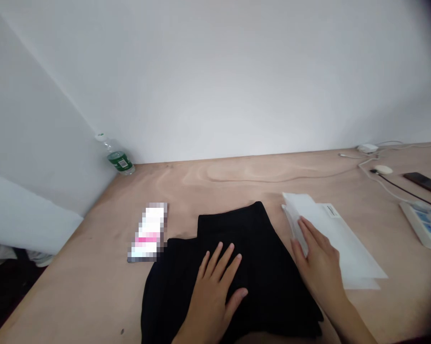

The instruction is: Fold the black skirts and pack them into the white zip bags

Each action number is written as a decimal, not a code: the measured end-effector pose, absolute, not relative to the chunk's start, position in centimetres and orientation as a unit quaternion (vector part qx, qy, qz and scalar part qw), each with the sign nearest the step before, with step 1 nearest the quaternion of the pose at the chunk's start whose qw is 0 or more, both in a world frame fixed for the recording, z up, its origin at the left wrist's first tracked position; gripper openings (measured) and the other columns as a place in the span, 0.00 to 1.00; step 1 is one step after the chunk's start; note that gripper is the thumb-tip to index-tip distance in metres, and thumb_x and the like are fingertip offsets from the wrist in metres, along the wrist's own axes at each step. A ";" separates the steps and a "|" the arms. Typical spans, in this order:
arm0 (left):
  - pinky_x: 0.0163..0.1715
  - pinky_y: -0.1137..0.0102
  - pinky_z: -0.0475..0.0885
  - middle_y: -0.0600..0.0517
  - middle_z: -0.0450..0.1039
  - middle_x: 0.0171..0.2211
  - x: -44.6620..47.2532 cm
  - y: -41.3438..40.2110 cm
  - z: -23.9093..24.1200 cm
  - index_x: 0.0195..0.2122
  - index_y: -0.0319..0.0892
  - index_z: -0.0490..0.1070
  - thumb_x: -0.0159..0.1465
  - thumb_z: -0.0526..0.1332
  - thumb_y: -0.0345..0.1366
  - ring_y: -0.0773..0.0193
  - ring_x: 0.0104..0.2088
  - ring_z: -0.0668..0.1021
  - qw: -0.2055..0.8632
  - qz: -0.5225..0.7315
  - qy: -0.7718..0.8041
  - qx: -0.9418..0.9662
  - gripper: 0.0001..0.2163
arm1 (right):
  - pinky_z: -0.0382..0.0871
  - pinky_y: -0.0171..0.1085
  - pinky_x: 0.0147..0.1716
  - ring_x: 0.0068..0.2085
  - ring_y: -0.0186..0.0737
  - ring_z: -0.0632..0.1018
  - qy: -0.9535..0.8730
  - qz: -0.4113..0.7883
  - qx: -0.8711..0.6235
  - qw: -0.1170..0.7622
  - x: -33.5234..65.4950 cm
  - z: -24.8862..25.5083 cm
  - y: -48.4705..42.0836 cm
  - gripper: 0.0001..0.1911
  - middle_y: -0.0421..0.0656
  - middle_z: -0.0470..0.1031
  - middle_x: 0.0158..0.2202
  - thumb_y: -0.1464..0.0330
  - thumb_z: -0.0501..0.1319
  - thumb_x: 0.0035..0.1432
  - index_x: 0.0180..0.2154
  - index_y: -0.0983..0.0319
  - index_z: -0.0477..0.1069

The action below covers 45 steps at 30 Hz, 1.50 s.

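My left hand [215,294] lies flat on a folded black cloth garment [268,272], its fingers spread and gripping nothing. My right hand [317,267] is at the garment's right side, with its fingers over the folded-up end of a flat white plastic bag [347,243] that has a small label near the top. The hand seems to pinch that end, though the thumb side is partly hidden. Left of the garment lies a packet with a pixelated, blurred front [150,232], its lower right corner near the black cloth.
The light wooden table [93,272] meets a white wall [215,71] at the back. A plastic water bottle [118,156] stands in the far left corner. At the right are a power strip [421,224], a dark phone [425,184], a white charger [367,148] and cables.
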<state>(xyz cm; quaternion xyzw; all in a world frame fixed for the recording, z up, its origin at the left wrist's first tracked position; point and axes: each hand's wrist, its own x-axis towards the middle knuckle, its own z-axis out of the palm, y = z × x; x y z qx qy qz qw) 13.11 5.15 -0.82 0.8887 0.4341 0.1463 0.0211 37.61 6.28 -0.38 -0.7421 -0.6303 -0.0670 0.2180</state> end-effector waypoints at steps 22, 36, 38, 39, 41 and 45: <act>0.54 0.57 0.64 0.51 0.62 0.58 11.3 5.2 -3.8 0.58 0.45 0.57 0.63 0.50 0.25 0.57 0.61 0.56 0.054 0.321 0.535 0.780 0.22 | 0.68 0.49 0.41 0.45 0.53 0.74 -0.652 0.245 -0.698 0.166 29.2 -0.6 5.8 0.28 0.53 0.71 0.46 0.51 0.47 0.58 0.50 0.64 0.65; 0.55 0.56 0.62 0.51 0.61 0.58 11.2 5.2 -4.0 0.58 0.48 0.56 0.63 0.50 0.24 0.58 0.61 0.57 0.088 0.361 0.533 0.760 0.23 | 0.67 0.45 0.41 0.46 0.49 0.74 -0.519 0.448 -0.654 0.320 28.0 -0.9 7.4 0.23 0.47 0.73 0.41 0.59 0.62 0.47 0.44 0.59 0.61; 0.56 0.55 0.62 0.51 0.60 0.59 11.1 5.1 -4.0 0.59 0.47 0.55 0.63 0.50 0.24 0.58 0.61 0.56 0.093 0.367 0.535 0.755 0.23 | 0.70 0.44 0.39 0.45 0.48 0.74 -0.461 0.487 -0.634 0.385 27.6 -1.0 7.3 0.24 0.46 0.73 0.40 0.62 0.64 0.45 0.44 0.58 0.60; 0.56 0.55 0.61 0.50 0.60 0.59 11.1 5.0 -3.9 0.59 0.47 0.55 0.63 0.50 0.24 0.58 0.62 0.56 0.094 0.373 0.537 0.750 0.23 | 0.71 0.44 0.39 0.43 0.48 0.75 -0.424 0.513 -0.621 0.415 27.5 -1.0 7.3 0.25 0.45 0.73 0.39 0.64 0.64 0.44 0.45 0.58 0.60; 0.56 0.53 0.60 0.51 0.60 0.58 11.1 4.9 -3.7 0.58 0.47 0.56 0.63 0.51 0.25 0.57 0.62 0.55 0.094 0.394 0.542 0.736 0.23 | 0.72 0.45 0.40 0.41 0.47 0.76 -0.344 0.566 -0.590 0.462 27.4 -0.9 7.1 0.30 0.44 0.73 0.39 0.66 0.65 0.43 0.49 0.57 0.58; 0.56 0.52 0.61 0.51 0.65 0.55 11.2 5.0 -2.9 0.55 0.47 0.62 0.62 0.53 0.26 0.56 0.61 0.56 0.086 0.449 0.548 0.700 0.20 | 0.69 0.47 0.46 0.47 0.47 0.75 -0.255 0.610 -0.561 0.498 28.4 -0.5 6.2 0.43 0.45 0.71 0.46 0.69 0.65 0.42 0.57 0.56 0.47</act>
